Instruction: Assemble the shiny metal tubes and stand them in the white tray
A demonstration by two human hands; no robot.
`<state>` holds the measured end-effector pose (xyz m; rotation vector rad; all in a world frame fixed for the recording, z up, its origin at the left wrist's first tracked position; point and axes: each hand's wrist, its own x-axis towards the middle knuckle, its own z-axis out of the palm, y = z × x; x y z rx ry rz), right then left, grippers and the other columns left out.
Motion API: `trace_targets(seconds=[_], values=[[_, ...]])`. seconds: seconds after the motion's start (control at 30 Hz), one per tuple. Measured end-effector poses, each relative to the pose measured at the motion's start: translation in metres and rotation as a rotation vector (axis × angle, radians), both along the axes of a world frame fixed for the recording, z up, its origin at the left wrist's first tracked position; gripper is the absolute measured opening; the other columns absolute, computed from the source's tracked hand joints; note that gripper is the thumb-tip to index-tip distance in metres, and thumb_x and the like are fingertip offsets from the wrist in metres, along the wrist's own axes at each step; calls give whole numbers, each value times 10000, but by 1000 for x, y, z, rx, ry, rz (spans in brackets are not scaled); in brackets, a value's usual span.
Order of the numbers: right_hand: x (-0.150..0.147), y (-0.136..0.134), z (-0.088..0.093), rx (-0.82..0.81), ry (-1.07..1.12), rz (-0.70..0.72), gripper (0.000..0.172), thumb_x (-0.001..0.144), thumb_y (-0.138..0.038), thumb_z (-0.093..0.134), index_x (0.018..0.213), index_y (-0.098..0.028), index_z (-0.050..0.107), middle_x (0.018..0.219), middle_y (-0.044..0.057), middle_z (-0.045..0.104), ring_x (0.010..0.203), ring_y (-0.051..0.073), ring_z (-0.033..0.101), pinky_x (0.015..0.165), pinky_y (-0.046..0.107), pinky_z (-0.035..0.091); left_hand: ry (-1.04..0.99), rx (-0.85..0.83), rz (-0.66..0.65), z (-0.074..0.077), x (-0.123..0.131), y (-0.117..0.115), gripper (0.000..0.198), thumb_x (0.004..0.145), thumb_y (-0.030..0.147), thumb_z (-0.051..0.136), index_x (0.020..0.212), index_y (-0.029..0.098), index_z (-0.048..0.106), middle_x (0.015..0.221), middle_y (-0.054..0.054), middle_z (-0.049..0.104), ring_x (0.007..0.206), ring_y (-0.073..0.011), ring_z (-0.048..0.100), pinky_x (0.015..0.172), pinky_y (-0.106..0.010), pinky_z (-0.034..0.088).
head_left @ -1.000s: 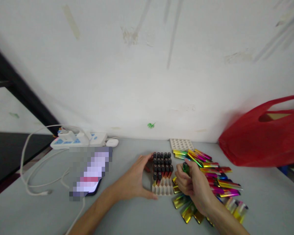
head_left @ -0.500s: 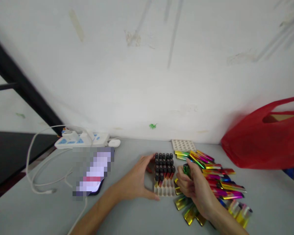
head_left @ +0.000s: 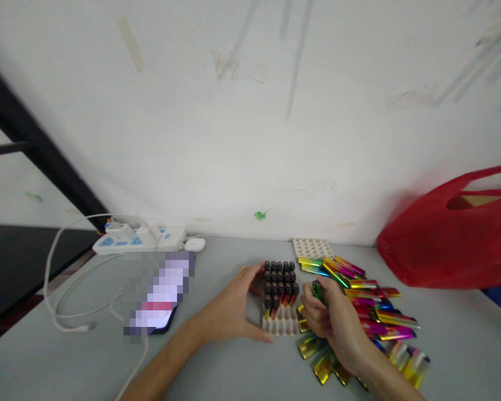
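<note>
My left hand point(head_left: 227, 312) spans the left side of a pale moulded tray point(head_left: 290, 327), its fingers at the far corner and its thumb at the near corner. Black-topped lighters point(head_left: 280, 287) stand upright in the tray's far rows, while several near pockets hold nothing. To the right of the tray, my right hand point(head_left: 332, 320) is closed around a green lighter point(head_left: 317, 289), with the thumb at its top. Under and beyond that hand lies a loose spread of shiny lighters point(head_left: 394, 318) in gold, red, purple and blue.
Against the wall stands another pale tray point(head_left: 313, 247). A red bag point(head_left: 451, 239) sits at the back right. On the left are a phone point(head_left: 162, 295), a white power strip point(head_left: 137, 240), a small white case point(head_left: 195, 244) and loose white cables point(head_left: 67, 327).
My right thumb has come down slightly over the top of the green lighter. My left hand and the tray have stayed where they were.
</note>
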<state>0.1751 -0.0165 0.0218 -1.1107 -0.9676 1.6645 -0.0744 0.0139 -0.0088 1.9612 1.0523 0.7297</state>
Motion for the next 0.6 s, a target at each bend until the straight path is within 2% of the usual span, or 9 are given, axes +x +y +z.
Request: trace_targets(seconds=[0.23,0.4,0.53,0.6], values=[[-1,-1,-3,1,-58,-67,600,900,-754,556,608,-272,351,548,-106,175,492,93,107,436,256,88,-7,10,-1,-1,-1,0,1411,534,533,1110,1701,268,361,1604,-177,514,1343,-415,593,1189,-556,495],[3,3,-6,-10,-17,-25,673,883,-835,587,606,-259,375,553,-105,186,497,86,101,433,245,68,2,-7,-8,-1,0,1,1425,531,538,1108,1702,240,353,1589,-191,516,1314,-412,605,1157,-545,516],[3,3,-4,40,7,-43,682,908,-867,590,675,-238,468,561,-103,232,498,82,131,443,231,104,8,-6,-5,-1,0,1,1416,536,524,1106,1705,254,354,1577,-186,529,1282,-408,623,1147,-556,524],[2,1,0,116,-23,-121,627,951,-836,595,811,-225,570,589,-99,276,497,86,162,450,229,126,3,3,-8,-1,-1,2,1405,536,531,1106,1700,263,365,1575,-181,535,1303,-415,612,1154,-559,520]])
